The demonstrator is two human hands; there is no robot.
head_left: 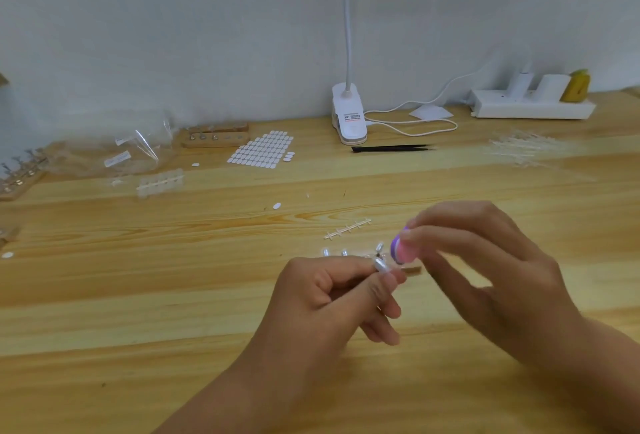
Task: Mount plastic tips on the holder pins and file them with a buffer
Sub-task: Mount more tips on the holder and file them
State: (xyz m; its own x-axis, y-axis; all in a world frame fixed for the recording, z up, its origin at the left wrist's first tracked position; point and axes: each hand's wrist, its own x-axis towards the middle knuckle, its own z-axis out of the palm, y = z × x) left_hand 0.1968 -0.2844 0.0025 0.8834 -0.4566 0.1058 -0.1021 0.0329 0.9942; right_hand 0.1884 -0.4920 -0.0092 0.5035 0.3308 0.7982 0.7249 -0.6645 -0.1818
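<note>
My left hand (332, 298) pinches a clear plastic tip (381, 265) on a pin between thumb and forefinger, just above the table. My right hand (485, 270) grips a small purple and pink buffer (399, 249) with its fingertips, held right beside that tip; whether they touch is blurred. Behind my left hand stands a small wooden holder (414, 270), mostly hidden, with several clear tips (379, 247) upright on its pins. An empty tip sprue (348, 228) lies a little further back.
A sheet of white adhesive tabs (261, 153), black tweezers (393, 148) and a clip lamp (349, 118) lie at the back. Wooden holders (214, 137), plastic bags (138, 153) and a tip tray (161, 182) sit back left; clear sprues (526, 149) and a white power strip (533, 107) back right.
</note>
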